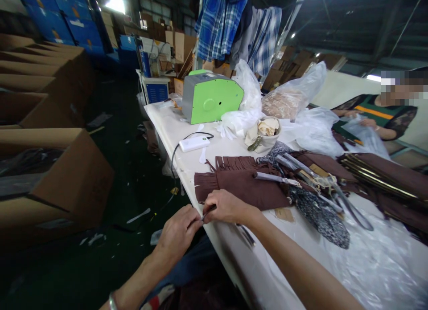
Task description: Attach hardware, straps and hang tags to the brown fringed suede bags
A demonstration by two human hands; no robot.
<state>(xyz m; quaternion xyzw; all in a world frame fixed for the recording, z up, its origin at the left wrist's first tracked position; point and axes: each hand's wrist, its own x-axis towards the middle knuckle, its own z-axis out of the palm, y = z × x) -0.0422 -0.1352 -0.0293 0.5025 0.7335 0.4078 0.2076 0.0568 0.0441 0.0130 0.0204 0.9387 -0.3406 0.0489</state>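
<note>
At the table's near left edge, my left hand [180,228] and my right hand [224,206] meet, fingertips pinched together. Something small and greyish shows between the fingertips, too small to make out. Just beyond my right hand lies a dark brown fringed fabric piece [249,185] on the white table [187,165]. A grey-wrapped strap [270,177] rests on that fabric. Right of it are a speckled black-and-white piece [317,218] and more wrapped straps. A dark, slim object [246,235] lies below my right forearm.
A green and grey machine [214,98], a white power bank [194,143] with a black cable, a cloth bag [267,134] and plastic bags [314,127] stand farther back. Open cardboard boxes [73,176] line the left. At right, a person [377,116] handles clear plastic.
</note>
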